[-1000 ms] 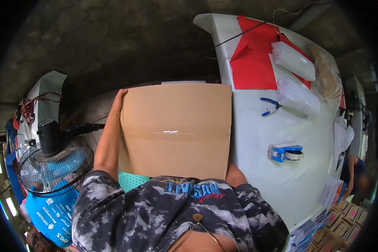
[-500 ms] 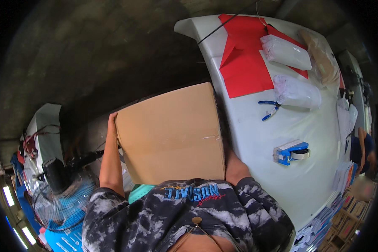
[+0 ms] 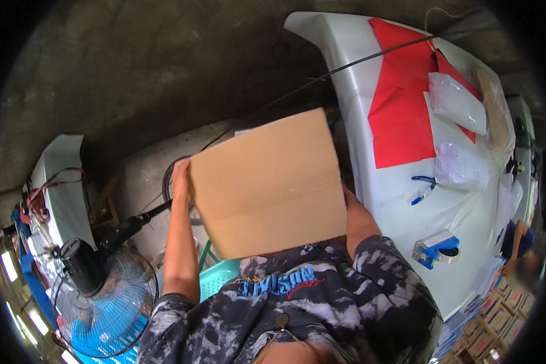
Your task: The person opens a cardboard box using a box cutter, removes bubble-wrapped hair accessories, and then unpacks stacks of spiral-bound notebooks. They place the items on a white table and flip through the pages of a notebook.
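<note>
A brown cardboard box (image 3: 270,182) is held up in front of my chest, its broad taped face toward me. My left hand (image 3: 181,174) grips its left side, fingers wrapped round the far edge. At the box's right side my right hand (image 3: 347,197) is mostly hidden, with only the wrist and part of the hand showing. A green plastic basket or chair (image 3: 219,278) shows partly below the box, by my left forearm.
Right of me stands a white-covered table (image 3: 388,206) bearing red sheets (image 3: 400,103), plastic-wrapped packs (image 3: 458,103), blue pliers (image 3: 423,189) and a blue tape dispenser (image 3: 435,249). A standing fan (image 3: 103,297) is at left. Stacked cartons (image 3: 491,321) and another person (image 3: 519,242) are far right.
The box and both my hands have shifted a little away from my chest and to the right in view. The table also sits farther right, as the view has turned left.
</note>
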`<state>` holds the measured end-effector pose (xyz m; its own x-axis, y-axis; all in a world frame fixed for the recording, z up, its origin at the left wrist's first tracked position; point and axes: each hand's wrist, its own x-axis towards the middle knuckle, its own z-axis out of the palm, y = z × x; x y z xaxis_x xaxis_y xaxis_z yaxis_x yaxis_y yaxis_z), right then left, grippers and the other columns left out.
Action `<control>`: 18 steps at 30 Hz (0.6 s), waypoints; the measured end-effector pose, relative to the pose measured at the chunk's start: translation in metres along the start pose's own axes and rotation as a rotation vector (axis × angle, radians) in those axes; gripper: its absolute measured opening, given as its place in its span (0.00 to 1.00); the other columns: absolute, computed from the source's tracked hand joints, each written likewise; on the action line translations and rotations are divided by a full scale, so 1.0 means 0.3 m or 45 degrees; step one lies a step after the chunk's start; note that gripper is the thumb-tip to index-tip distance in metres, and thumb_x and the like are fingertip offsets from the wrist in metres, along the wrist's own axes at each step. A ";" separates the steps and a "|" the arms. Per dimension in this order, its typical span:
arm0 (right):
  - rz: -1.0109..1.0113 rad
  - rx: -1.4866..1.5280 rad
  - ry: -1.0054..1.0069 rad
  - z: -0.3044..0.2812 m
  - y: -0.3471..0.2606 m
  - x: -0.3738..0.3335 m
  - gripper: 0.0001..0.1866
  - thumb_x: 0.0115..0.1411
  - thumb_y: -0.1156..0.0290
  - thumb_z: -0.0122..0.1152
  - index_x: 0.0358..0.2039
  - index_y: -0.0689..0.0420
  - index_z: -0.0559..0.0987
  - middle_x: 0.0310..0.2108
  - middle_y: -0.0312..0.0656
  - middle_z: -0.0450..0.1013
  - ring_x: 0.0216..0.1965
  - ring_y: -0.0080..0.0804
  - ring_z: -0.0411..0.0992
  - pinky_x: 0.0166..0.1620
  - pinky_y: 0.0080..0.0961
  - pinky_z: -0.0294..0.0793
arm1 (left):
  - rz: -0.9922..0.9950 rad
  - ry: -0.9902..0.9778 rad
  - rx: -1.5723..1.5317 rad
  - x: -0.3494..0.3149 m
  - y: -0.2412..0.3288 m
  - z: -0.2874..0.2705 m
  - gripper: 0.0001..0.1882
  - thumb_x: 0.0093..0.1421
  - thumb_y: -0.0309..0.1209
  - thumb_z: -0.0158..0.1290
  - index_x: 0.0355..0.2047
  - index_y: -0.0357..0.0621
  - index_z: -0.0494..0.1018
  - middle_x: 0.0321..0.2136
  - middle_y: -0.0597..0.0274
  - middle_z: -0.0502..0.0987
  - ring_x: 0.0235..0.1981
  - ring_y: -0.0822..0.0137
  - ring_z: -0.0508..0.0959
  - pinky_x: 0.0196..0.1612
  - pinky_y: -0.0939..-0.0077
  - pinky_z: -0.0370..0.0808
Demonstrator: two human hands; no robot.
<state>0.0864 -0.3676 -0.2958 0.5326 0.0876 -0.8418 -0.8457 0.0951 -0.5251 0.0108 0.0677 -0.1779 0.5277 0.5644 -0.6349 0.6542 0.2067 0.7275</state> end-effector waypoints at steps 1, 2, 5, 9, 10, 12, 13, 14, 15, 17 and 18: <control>-0.002 -0.001 -0.007 -0.001 -0.007 0.002 0.32 0.63 0.47 0.37 0.56 0.61 0.64 0.55 0.45 0.64 0.55 0.35 0.62 0.58 0.26 0.58 | 0.038 0.043 0.080 0.010 0.015 0.039 0.21 0.55 0.40 0.50 0.45 0.41 0.68 0.40 0.57 0.73 0.42 0.66 0.71 0.46 0.73 0.67; -0.008 -0.006 -0.008 -0.015 -0.005 0.000 0.32 0.63 0.47 0.37 0.56 0.61 0.64 0.55 0.45 0.63 0.55 0.35 0.62 0.58 0.26 0.58 | 0.082 0.080 0.147 -0.007 0.063 0.115 0.22 0.55 0.39 0.51 0.47 0.41 0.67 0.41 0.56 0.72 0.43 0.67 0.70 0.47 0.73 0.66; -0.006 0.004 -0.054 -0.035 -0.007 -0.010 0.32 0.63 0.47 0.37 0.56 0.61 0.64 0.55 0.45 0.63 0.55 0.35 0.62 0.58 0.26 0.57 | 0.108 0.125 0.398 0.017 0.049 0.143 0.24 0.54 0.41 0.52 0.48 0.42 0.66 0.43 0.50 0.71 0.45 0.58 0.70 0.50 0.69 0.65; -0.077 0.028 -0.100 -0.054 -0.015 -0.011 0.32 0.63 0.48 0.37 0.57 0.61 0.64 0.56 0.45 0.63 0.56 0.35 0.62 0.58 0.26 0.57 | 0.544 0.487 1.035 0.001 0.021 0.128 0.25 0.55 0.45 0.53 0.46 0.41 0.67 0.46 0.44 0.65 0.48 0.50 0.65 0.53 0.64 0.61; -0.109 0.026 -0.106 -0.055 -0.024 -0.002 0.32 0.63 0.48 0.37 0.57 0.61 0.64 0.56 0.45 0.63 0.56 0.35 0.62 0.58 0.26 0.57 | 0.556 0.525 1.011 -0.006 0.014 0.126 0.26 0.55 0.46 0.53 0.46 0.41 0.67 0.46 0.44 0.64 0.49 0.50 0.64 0.53 0.64 0.61; -0.266 -0.016 -0.147 -0.019 -0.072 -0.005 0.32 0.63 0.48 0.37 0.57 0.61 0.64 0.56 0.45 0.63 0.56 0.35 0.62 0.58 0.26 0.57 | 0.594 0.614 0.964 -0.012 0.022 0.131 0.27 0.55 0.48 0.52 0.46 0.40 0.67 0.48 0.43 0.61 0.50 0.49 0.62 0.54 0.63 0.59; -0.386 -0.061 -0.164 0.001 -0.114 -0.017 0.32 0.63 0.48 0.37 0.57 0.61 0.64 0.56 0.45 0.63 0.56 0.35 0.62 0.58 0.26 0.57 | 0.576 0.636 0.986 -0.017 0.053 0.141 0.27 0.55 0.47 0.52 0.46 0.38 0.67 0.47 0.43 0.64 0.49 0.49 0.64 0.53 0.63 0.61; -0.505 -0.121 -0.185 0.032 -0.177 -0.053 0.30 0.64 0.51 0.37 0.57 0.62 0.63 0.57 0.45 0.62 0.57 0.34 0.60 0.59 0.26 0.55 | 0.510 0.647 0.945 -0.022 0.073 0.141 0.27 0.55 0.47 0.52 0.46 0.37 0.67 0.46 0.42 0.65 0.49 0.49 0.65 0.53 0.63 0.61; -0.624 -0.177 -0.199 0.066 -0.243 -0.095 0.29 0.65 0.54 0.37 0.58 0.62 0.62 0.57 0.44 0.60 0.58 0.34 0.58 0.60 0.25 0.53 | 0.444 0.656 0.899 -0.027 0.090 0.145 0.27 0.55 0.46 0.52 0.46 0.36 0.67 0.45 0.42 0.66 0.48 0.49 0.65 0.53 0.63 0.61; -0.698 -0.236 -0.192 0.095 -0.294 -0.156 0.26 0.66 0.60 0.36 0.59 0.64 0.59 0.59 0.44 0.58 0.61 0.32 0.53 0.62 0.26 0.47 | 0.341 0.671 0.880 -0.031 0.101 0.148 0.28 0.56 0.46 0.52 0.46 0.34 0.65 0.44 0.40 0.68 0.48 0.49 0.68 0.52 0.64 0.62; -0.676 -0.257 -0.154 0.071 -0.282 -0.173 0.26 0.64 0.61 0.41 0.59 0.63 0.60 0.58 0.44 0.59 0.60 0.33 0.54 0.62 0.27 0.49 | 0.336 0.669 0.843 -0.054 0.088 0.148 0.28 0.56 0.46 0.51 0.47 0.34 0.65 0.45 0.40 0.68 0.48 0.49 0.68 0.52 0.64 0.62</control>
<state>0.1310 -0.3590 -0.2049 0.8755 0.1935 -0.4427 -0.4451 -0.0333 -0.8948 0.0437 0.0285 -0.1599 0.4953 0.8561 -0.1476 0.8116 -0.3955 0.4300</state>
